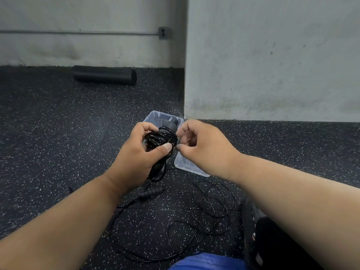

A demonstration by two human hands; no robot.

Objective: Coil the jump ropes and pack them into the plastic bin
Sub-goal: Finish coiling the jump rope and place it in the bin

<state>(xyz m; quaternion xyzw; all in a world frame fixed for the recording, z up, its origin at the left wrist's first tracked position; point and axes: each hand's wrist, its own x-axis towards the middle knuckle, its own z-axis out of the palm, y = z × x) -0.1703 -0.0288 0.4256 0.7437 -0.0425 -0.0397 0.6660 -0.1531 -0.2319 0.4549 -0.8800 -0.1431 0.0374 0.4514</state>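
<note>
Left hand (136,151) gripping coiled jump rope (162,139), handles' long axis slanting far-right over plastic bin (187,164); right hand (202,147) fingers pinching cord just right.

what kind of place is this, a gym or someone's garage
Most likely a gym or workout room. The floor is black speckled rubber flooring, a black foam roller lies by the painted concrete wall, and jump ropes lie loose on the floor.
</note>
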